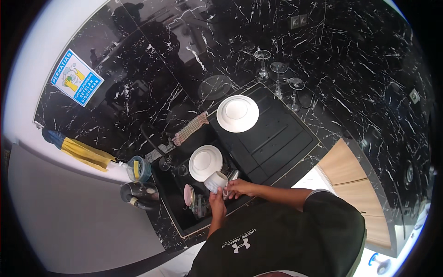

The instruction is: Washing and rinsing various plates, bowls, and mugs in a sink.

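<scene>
Over the black sink [182, 226], my left hand [217, 205] is closed round a mug [213, 183], white with a grey pattern and tilted with its mouth up and to the right. My right hand [238, 188] is close beside the mug, its fingers bent together. What they grip is too small to make out. A shiny object [234, 175] shows just beyond those fingers. Behind the mug, a white plate [206, 150] stands in the sink with a round white centre. Left of my left hand are a pink-rimmed dish [188, 195] and some glassware [200, 206].
Another white plate [237, 127] lies on the ribbed black drainboard [281, 134]. Three upturned stemmed glasses [278, 68] stand behind it. A black tap [152, 141], checked cloth [191, 128], tub with yellow sponge [145, 170], dark bottle [143, 191] and yellow gloves [87, 153] line the left side.
</scene>
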Demonstrator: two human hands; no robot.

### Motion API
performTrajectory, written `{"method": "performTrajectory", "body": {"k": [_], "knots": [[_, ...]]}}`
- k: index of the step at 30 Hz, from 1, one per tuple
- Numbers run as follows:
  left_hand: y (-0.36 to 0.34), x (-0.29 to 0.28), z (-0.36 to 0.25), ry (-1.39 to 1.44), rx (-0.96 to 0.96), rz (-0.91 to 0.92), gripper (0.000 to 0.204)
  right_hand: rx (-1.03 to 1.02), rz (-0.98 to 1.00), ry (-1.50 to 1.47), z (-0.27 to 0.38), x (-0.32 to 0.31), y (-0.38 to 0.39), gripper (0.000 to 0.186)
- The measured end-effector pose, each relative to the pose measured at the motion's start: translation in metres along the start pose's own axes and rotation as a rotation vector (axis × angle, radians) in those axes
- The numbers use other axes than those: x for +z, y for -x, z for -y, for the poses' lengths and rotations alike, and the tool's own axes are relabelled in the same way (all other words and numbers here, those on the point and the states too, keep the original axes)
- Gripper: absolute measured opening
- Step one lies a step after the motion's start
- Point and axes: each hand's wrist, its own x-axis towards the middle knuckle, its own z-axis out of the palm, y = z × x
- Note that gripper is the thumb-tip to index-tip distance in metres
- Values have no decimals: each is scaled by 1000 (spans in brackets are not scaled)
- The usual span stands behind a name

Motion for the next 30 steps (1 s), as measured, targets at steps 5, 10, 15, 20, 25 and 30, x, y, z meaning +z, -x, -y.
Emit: {"method": "performTrajectory", "body": {"k": [5, 10, 15, 20, 25, 30], "knots": [[-10, 15, 17, 33, 30, -41, 29, -102, 31, -53, 6, -27, 2, 22], [-20, 34, 26, 14, -33, 34, 31, -126, -60, 47, 28, -63, 13, 21], [-28, 46, 19, -121, -48, -34, 31, -310, -249, 15, 75, -126, 26, 19], [-36, 39, 19, -173, -45, -114, 30, -618, -635, 259, 139, -218, 18, 17], [-42, 37, 21, -156, -61, -168, 28, -738, -910, 591, 180, -299, -9, 18], [-44, 39, 22, -176, -66, -170, 28, -738, -1117, 849, 193, -335, -23, 24]]}}
